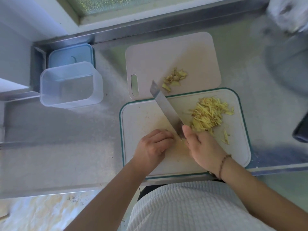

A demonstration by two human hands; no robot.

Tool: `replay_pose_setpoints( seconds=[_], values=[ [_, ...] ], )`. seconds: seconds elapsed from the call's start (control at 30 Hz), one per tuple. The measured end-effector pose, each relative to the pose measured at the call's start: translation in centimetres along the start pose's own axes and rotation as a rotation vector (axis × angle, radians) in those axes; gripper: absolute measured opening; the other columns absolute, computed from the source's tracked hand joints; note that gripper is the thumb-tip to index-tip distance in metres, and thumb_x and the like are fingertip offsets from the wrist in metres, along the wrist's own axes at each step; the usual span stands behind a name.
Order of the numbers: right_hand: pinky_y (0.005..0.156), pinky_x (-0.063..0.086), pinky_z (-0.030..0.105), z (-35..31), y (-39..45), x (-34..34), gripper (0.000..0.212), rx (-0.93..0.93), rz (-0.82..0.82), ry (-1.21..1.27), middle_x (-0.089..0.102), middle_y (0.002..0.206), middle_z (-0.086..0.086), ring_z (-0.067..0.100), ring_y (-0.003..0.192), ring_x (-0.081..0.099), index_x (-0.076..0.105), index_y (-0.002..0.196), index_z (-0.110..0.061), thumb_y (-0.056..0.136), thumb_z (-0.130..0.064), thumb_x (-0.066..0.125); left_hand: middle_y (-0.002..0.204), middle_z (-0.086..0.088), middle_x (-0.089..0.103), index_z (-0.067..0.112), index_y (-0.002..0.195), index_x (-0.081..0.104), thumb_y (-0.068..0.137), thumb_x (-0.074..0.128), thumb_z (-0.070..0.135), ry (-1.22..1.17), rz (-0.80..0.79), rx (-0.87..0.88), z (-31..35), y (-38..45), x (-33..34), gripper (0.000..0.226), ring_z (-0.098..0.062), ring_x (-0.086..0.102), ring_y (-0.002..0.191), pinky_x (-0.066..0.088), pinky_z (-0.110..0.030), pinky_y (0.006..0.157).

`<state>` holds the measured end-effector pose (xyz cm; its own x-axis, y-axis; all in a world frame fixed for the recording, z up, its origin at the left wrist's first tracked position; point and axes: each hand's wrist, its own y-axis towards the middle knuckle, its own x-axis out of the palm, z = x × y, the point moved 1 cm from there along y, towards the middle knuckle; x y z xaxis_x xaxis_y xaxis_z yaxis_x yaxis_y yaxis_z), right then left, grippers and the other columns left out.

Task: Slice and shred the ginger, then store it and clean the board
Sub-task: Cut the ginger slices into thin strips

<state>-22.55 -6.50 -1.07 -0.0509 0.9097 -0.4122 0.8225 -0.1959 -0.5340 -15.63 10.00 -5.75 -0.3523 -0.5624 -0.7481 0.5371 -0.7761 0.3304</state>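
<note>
Ginger shredding on teal-rimmed board (240,114).
My right hand (202,147) grips the knife (166,107); my left hand (154,144), fingers curled, presses ginger hidden beneath.

No legible text, label, brand, number or sign noted. The blue lid (71,55) carries a faint embossed curved mark, too blurred to read as lettering. Nothing else bears print.

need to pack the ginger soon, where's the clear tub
The clear tub sits open on the steel counter, left of both cutting boards, just in front of its blue lid.
</note>
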Motion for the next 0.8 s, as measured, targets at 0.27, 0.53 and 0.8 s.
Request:
replay_pose_setpoints(
  seconds=[0.27, 0.53, 0.8],
  values=[
    [0.05, 0.028, 0.027, 3.3, -5.7, 0.1, 0.066, 0.024, -0.09, 0.06, 0.031, 0.045, -0.007, 0.005, 0.044, 0.03, 0.033, 0.051, -0.02, 0.079, -0.081, 0.025, 0.091, -0.013, 0.07, -0.001, 0.074, 0.073, 0.084, 0.051, -0.006, 0.011, 0.282, -0.267, 0.3, -2.6, -0.9, 0.026, -0.022, 0.064, 0.085, 0.055, -0.028, 0.078],
    [0.049, 0.027, 0.024, 4.5, -6.6, -2.6, 0.068, 0.141, 0.12, 0.13, 0.031, 0.042, -0.005, 0.008, 0.039, 0.031, 0.037, 0.048, -0.022, 0.074, -0.084, 0.026, 0.092, -0.004, 0.069, 0.009, 0.09, 0.076, 0.089, 0.074, 0.016, 0.088, 0.073, -0.131, 3.9, -0.5, 2.6, 0.008, -0.025, 0.061, 0.084, 0.052, -0.038, 0.078],
    [0.047, 0.027, 0.026, 4.7, -6.9, -2.9, 0.067, 0.127, 0.118, 0.101, 0.03, 0.043, -0.005, 0.008, 0.04, 0.03, 0.031, 0.052, -0.019, 0.076, -0.081, 0.025, 0.066, 0.01, 0.061, 0.023, 0.068, 0.073, 0.083, 0.069, 0.041, 0.382, -0.036, -0.373, 5.2, 1.7, 2.8, 0.024, -0.021, 0.055, 0.075, 0.035, -0.036, 0.075]
  ],
)
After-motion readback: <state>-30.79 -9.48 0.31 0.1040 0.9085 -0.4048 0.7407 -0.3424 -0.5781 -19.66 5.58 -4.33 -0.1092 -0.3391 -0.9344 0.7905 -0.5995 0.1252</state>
